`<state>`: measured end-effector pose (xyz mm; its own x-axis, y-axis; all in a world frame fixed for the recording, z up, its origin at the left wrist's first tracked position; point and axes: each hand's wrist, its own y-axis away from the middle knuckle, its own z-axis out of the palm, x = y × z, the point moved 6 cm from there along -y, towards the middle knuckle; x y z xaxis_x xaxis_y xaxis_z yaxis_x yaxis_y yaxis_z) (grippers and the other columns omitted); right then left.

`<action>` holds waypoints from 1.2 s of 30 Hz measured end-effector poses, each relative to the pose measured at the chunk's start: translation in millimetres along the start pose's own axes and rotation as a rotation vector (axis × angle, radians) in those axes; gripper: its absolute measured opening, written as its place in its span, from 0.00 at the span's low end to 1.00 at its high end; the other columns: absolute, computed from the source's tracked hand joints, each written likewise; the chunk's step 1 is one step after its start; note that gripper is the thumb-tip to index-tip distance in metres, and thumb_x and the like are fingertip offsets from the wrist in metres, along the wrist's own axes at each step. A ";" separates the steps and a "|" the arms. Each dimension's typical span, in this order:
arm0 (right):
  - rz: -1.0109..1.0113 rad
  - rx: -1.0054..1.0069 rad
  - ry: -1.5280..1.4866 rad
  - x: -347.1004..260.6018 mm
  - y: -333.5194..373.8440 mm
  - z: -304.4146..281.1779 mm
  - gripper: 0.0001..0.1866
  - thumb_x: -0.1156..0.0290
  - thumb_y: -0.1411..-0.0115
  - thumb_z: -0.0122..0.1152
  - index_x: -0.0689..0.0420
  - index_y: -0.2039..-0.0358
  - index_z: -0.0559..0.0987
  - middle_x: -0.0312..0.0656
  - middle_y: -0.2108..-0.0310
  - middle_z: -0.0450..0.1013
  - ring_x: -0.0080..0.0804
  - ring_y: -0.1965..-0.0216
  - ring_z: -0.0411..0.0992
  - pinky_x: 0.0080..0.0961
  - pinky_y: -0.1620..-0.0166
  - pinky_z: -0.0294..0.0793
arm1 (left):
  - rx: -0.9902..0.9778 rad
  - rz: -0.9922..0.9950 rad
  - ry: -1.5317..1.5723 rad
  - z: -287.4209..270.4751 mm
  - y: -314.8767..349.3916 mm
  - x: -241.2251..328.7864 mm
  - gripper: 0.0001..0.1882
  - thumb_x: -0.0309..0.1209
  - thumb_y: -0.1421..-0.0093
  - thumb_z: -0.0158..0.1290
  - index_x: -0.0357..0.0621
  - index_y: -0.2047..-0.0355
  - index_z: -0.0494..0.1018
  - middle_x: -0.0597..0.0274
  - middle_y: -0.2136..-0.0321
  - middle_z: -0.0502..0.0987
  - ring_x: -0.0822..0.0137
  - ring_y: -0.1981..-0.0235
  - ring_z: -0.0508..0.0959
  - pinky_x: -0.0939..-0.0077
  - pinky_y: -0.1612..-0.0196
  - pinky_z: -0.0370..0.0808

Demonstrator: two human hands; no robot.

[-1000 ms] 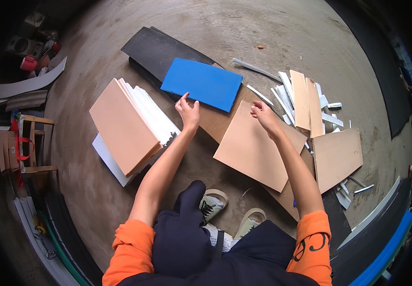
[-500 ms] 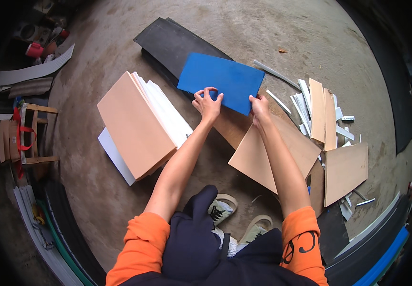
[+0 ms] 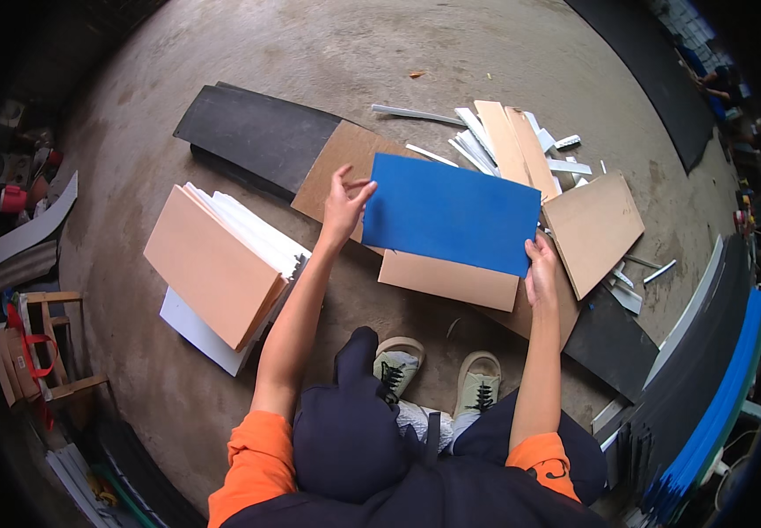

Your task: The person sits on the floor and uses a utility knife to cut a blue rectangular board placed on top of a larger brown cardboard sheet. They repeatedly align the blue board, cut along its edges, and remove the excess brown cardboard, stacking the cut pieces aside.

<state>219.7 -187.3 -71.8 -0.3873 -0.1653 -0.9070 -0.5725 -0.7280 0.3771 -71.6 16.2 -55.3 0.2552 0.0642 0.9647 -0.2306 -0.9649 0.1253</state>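
A rectangular blue sheet (image 3: pixel 451 211) is held up in front of me, tilted a little to the right. My right hand (image 3: pixel 539 268) grips it at its lower right corner, thumb on top. Along its left edge is my left hand (image 3: pixel 345 207), fingers curled but parted; a fingertip reaches the edge, and I cannot tell whether it touches. Beneath the blue sheet lies a tan board (image 3: pixel 446 280), partly covered by it. That board rests on a long brown panel (image 3: pixel 332 167) laid over black sheets (image 3: pixel 257 132).
Left of me stands a stack of tan and white boards (image 3: pixel 213 264). White and tan offcuts (image 3: pixel 508 145) and a loose tan board (image 3: pixel 596 229) lie to the right. Blue and black sheets (image 3: pixel 715 387) line the right side; a wooden stool (image 3: pixel 55 343) stands far left.
The blue sheet has come nearer and to the right with my right hand. My left hand has shifted from its lower edge to its left edge. The view has turned right.
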 end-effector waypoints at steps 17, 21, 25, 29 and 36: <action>-0.157 0.471 1.005 71.1 15.0 -47.6 0.18 0.67 0.47 0.56 0.64 0.57 0.72 0.50 0.59 0.66 0.42 0.55 0.64 0.32 0.50 0.61 | -0.040 0.279 -0.603 67.8 46.6 -62.1 0.35 0.27 0.55 0.60 0.37 0.48 0.58 0.49 0.56 0.66 0.54 0.53 0.68 0.66 0.51 0.66; -0.231 0.456 1.039 58.4 -9.7 -40.3 0.19 0.68 0.47 0.57 0.64 0.57 0.72 0.48 0.62 0.67 0.39 0.59 0.66 0.31 0.53 0.64 | 0.013 0.290 -0.505 64.2 9.7 -69.9 0.34 0.31 0.53 0.60 0.35 0.48 0.58 0.49 0.59 0.70 0.58 0.59 0.73 0.69 0.56 0.71; -0.091 0.388 0.884 64.7 -12.5 -52.7 0.18 0.72 0.49 0.59 0.63 0.57 0.73 0.45 0.64 0.67 0.34 0.65 0.69 0.29 0.58 0.68 | -0.031 0.118 -0.544 56.0 10.2 -82.5 0.25 0.36 0.50 0.57 0.38 0.53 0.67 0.51 0.61 0.71 0.61 0.62 0.75 0.72 0.60 0.73; -0.111 0.363 0.873 67.9 -11.2 -57.9 0.19 0.73 0.51 0.60 0.61 0.57 0.73 0.44 0.66 0.68 0.32 0.68 0.69 0.28 0.59 0.69 | -0.036 0.107 -0.503 53.5 21.9 -82.0 0.22 0.35 0.50 0.57 0.39 0.55 0.70 0.52 0.62 0.70 0.62 0.64 0.75 0.71 0.61 0.73; -0.143 0.332 0.803 77.1 -36.2 -75.8 0.20 0.72 0.51 0.61 0.57 0.55 0.73 0.45 0.67 0.69 0.32 0.68 0.70 0.28 0.60 0.70 | -0.098 0.222 -0.542 66.8 4.2 -61.4 0.25 0.34 0.51 0.57 0.40 0.52 0.68 0.52 0.64 0.70 0.62 0.68 0.74 0.71 0.63 0.72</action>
<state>265.3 -224.1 -169.6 0.2578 -0.5960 -0.7604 -0.8058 -0.5669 0.1712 -25.5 -8.7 -129.5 0.6279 -0.3002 0.7181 -0.4124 -0.9108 -0.0201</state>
